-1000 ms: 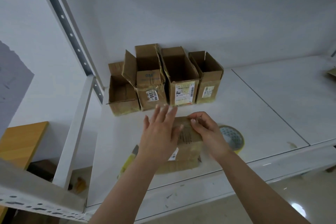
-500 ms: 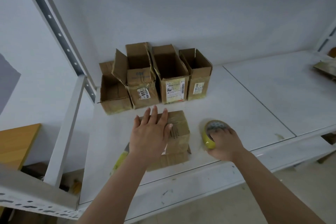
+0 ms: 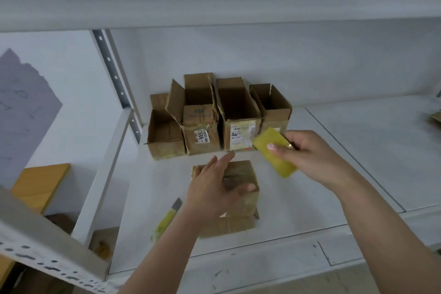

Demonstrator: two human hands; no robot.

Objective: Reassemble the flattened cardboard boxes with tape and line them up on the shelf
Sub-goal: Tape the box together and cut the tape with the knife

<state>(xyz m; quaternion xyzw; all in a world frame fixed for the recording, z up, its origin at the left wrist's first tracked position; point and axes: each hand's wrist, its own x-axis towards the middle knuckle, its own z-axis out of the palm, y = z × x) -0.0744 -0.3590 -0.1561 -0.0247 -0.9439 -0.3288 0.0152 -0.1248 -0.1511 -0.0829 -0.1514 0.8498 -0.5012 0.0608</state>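
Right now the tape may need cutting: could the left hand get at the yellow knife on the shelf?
Probably yes. The left hand rests open on the box, holding nothing, and the knife lies uncovered on the shelf just beside that wrist.

**White shelf and what lies on it**

The white shelf [image 3: 298, 198] is made of panels with a seam running between them on the right. At the back stand four open cardboard boxes [image 3: 241, 124] side by side in a row, touching. In front of them sits a closed box [image 3: 245, 203]. Just left of it lies a yellow utility knife [image 3: 167, 217]. A scrap of cardboard [image 3: 435, 118] lies at the far right edge.
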